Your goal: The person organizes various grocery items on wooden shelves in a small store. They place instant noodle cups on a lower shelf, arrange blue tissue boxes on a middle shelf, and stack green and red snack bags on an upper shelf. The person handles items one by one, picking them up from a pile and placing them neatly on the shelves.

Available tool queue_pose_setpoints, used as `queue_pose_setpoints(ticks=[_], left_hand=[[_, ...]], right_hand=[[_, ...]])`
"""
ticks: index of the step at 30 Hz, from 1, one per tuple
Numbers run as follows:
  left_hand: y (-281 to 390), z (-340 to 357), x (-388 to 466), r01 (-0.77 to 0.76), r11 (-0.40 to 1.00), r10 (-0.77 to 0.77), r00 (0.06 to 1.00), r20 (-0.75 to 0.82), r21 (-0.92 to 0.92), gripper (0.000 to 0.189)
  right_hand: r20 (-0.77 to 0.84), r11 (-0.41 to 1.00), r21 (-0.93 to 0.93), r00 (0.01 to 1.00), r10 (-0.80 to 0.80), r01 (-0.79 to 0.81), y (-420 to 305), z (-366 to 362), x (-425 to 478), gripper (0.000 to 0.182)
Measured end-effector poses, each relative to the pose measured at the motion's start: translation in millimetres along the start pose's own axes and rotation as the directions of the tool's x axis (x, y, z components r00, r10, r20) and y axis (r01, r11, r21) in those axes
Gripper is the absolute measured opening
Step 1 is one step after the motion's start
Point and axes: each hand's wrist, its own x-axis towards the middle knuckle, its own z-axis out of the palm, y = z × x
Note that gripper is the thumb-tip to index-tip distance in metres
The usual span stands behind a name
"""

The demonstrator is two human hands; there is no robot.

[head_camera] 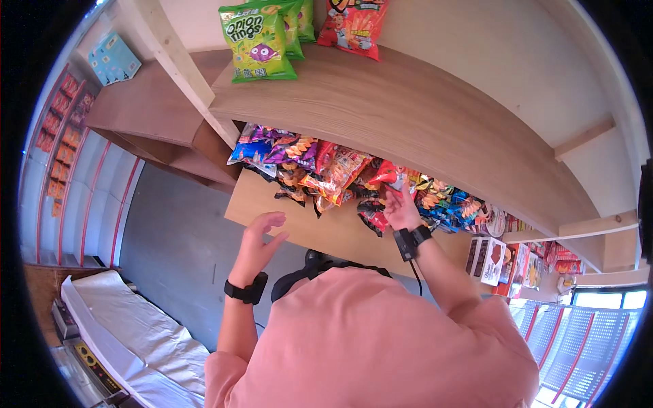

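Observation:
My right hand [400, 208] reaches to the lower shelf, fingers apart, at the near side of a red snack bag [388, 173]. Whether the fingertips touch that bag is hard to tell. A black and red bag [375, 217] lies just left of the hand, over the board's surface. My left hand [261, 245] is held in the air in front of the shelf, fingers curved and holding nothing. Purple bags [296, 150], an orange and red bag [339, 176] and blue bags [456, 206] are heaped along the lower shelf [265, 204], partly hidden under the upper one.
Green onion ring bags [262, 48] and a red bag [354, 28] stand on the upper wooden shelf [408, 97]. Boxed snacks [487, 260] are at right. A wooden post [173, 66] rises at left, beside a brown cabinet [153, 112]. Grey floor [173, 224] shows at left.

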Motion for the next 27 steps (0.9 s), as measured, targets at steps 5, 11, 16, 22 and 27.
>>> queue_pose_setpoints(ticks=[5, 11, 16, 22, 27], left_hand=[[-1, 6, 5, 0.022, 1.000, -0.020, 0.997, 0.070, -0.020, 0.035], [-1, 9, 14, 0.023, 0.999, -0.019, 0.984, 0.177, -0.025, 0.035], [-4, 25, 30, 0.130, 0.968, -0.059, 0.950, 0.307, -0.215, 0.035], [35, 58, 64, 0.647, 0.613, -0.266, 0.709, 0.653, -0.453, 0.050], [33, 86, 65, 0.775, 0.337, -0.263, 0.623, 0.736, -0.535, 0.051]], right_hand=[[0.163, 0.987, 0.160, 0.987, 0.005, -0.031, 11, -27, 33, 0.028], [0.127, 0.980, 0.199, 0.990, -0.053, 0.027, 22, -8, 0, 0.017], [0.224, 0.981, 0.185, 0.969, -0.103, 0.062, 21, 12, -58, 0.012], [0.514, 0.997, -0.021, 0.856, -0.056, 0.077, 30, 14, -123, 0.022], [0.452, 0.928, -0.320, 0.892, -0.028, 0.191, 21, 18, -155, 0.031]])
